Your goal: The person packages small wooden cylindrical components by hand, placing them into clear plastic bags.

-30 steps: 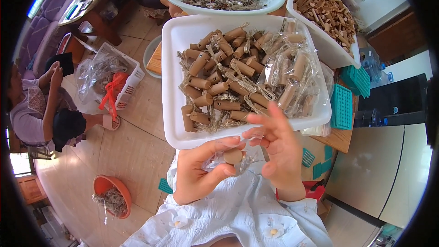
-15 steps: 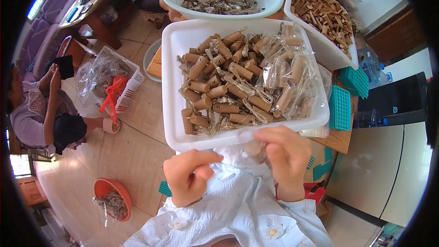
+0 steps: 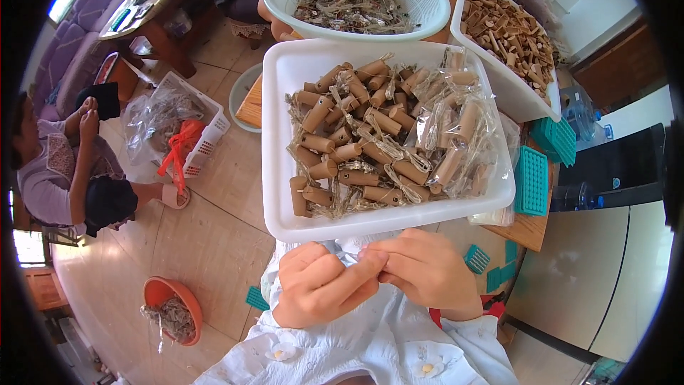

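Observation:
Above my lap, just in front of a white tray [image 3: 388, 224], my two hands meet at the fingertips. Both my left hand [image 3: 313, 285] and my right hand [image 3: 434, 274] are closed in a pinch. Between them shows a small, shiny piece of clear plastic film [image 3: 347, 257], mostly covered by fingers. Many short brown tubes [image 3: 315, 115] with a hole near one end and tied bundles of pale cord fill the tray. On its right side, some tubes lie in clear plastic bags [image 3: 467, 122].
Behind the tray stand a pale colander [image 3: 433, 8] of small packets and a white bin [image 3: 524, 102] of brown pieces. Teal baskets [image 3: 531, 184] sit at right. An orange bucket [image 3: 197, 317], a white basket [image 3: 214, 135] and a seated person [image 3: 53, 178] are at left.
My hands were apart, with a blurred see-through thing near the right one. They have come together, and both now pinch the film. The whole view has shifted slightly.

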Action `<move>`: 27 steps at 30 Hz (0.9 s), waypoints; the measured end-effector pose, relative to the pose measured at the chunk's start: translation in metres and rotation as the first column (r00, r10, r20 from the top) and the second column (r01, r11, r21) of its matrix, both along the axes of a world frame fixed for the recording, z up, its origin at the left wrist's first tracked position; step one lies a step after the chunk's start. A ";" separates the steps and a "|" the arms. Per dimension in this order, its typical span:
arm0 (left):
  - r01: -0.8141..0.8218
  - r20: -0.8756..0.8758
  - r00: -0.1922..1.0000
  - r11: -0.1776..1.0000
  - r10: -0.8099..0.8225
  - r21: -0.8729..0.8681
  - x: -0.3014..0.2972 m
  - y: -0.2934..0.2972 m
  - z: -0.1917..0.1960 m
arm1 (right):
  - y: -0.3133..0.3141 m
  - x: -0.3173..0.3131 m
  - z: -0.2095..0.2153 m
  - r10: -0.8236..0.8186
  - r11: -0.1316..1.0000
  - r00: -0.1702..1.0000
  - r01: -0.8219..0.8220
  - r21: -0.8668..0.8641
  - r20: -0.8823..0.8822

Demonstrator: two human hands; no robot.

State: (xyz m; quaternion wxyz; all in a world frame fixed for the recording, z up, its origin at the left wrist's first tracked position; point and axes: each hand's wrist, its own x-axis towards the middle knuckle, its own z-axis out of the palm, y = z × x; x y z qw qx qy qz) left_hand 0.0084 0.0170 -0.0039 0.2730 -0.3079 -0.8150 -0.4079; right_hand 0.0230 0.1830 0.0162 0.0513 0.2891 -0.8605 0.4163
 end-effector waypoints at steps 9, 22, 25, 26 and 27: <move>-0.611 0.204 0.753 0.551 0.625 0.568 -0.028 -0.050 -0.025 | 0.007 0.007 0.014 0.087 0.989 0.995 -0.092 -0.115 -0.049; 0.102 0.334 0.853 0.756 -0.402 0.647 -0.006 -0.006 -0.015 | -0.011 0.002 -0.022 -0.172 0.681 0.951 0.303 -0.666 0.257; 0.130 0.343 0.836 0.762 -0.429 0.635 -0.006 -0.008 -0.009 | -0.013 0.005 -0.023 -0.168 0.709 0.940 0.324 -0.627 0.295; 0.140 0.369 0.826 0.788 -0.427 0.599 -0.006 -0.010 -0.008 | -0.014 0.005 -0.023 -0.141 0.712 0.938 0.318 -0.626 0.317; 0.152 0.394 0.815 0.812 -0.425 0.563 -0.006 -0.011 -0.006 | -0.015 0.004 -0.023 -0.139 0.711 0.938 0.317 -0.627 0.317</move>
